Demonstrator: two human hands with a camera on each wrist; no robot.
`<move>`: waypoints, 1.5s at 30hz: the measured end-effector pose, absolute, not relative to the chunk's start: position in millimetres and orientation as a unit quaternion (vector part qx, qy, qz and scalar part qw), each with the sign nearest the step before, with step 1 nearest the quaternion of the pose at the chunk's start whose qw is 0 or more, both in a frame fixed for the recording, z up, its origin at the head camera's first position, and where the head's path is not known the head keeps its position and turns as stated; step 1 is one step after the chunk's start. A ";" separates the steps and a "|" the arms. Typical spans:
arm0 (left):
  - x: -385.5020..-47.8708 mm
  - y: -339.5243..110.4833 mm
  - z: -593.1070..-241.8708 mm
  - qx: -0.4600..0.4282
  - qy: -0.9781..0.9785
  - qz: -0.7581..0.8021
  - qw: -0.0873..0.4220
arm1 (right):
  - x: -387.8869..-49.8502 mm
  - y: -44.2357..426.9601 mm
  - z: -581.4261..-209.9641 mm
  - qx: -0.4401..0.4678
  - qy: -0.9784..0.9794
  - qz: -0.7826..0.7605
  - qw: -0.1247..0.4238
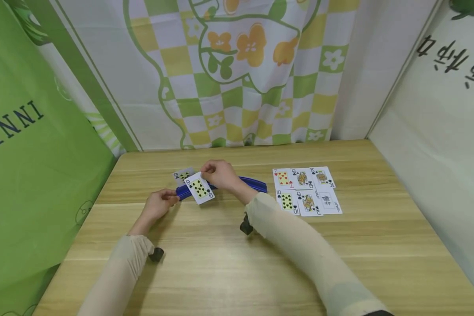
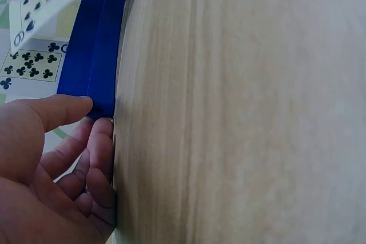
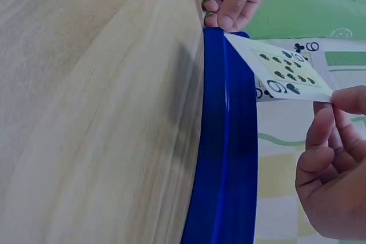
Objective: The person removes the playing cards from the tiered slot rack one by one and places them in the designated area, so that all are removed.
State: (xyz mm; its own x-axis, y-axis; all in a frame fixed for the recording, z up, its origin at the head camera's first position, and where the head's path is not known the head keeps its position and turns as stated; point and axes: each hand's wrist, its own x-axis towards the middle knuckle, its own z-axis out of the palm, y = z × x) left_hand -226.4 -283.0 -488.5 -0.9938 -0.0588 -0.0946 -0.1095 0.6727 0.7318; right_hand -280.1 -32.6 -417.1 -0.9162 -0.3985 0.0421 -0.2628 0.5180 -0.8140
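A curved blue card holder point(image 1: 253, 183) lies on the table. My left hand point(image 1: 159, 205) pinches its left end; in the left wrist view the thumb point(image 2: 68, 108) presses on top with curled fingers beside the end. A nine of clubs point(image 3: 315, 46) stands in the holder near that end, partly covered. Between thumb and fingers, my right hand point(image 1: 221, 174) grips a nine of spades point(image 1: 199, 188) by its upper corner. This card is tilted in front of the holder, overlapping the other nine in the head view.
To the right, face-up cards lie in two rows: a seven of hearts point(image 1: 283, 178), queen point(image 1: 302, 178) and king point(image 1: 321, 177) behind; a ten of spades point(image 1: 287, 202), another queen point(image 1: 309, 202) and a plainer card point(image 1: 329, 201) in front. A patterned curtain point(image 1: 256, 109) hangs behind the table.
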 end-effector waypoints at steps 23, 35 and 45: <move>-228.2 -285.9 -490.1 -0.039 0.916 0.397 0.039 | -278.1 22.8 -402.9 -0.105 0.852 -0.500 0.116; -227.7 -284.5 -489.2 -0.040 0.914 0.403 0.035 | -273.0 47.7 -396.5 -0.103 0.849 -0.505 0.115; -227.6 -285.1 -489.6 -0.041 0.915 0.399 0.032 | -269.3 77.6 -396.5 -0.107 0.854 -0.495 0.115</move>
State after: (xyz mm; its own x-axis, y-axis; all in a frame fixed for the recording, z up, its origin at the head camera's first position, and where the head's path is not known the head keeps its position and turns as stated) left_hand -227.6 -285.1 -489.6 -0.9947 -0.0495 -0.0906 -0.1001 0.6777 0.7285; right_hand -269.3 77.6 -396.5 -0.9507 -0.2968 -0.0905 -0.0690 0.4865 -0.8710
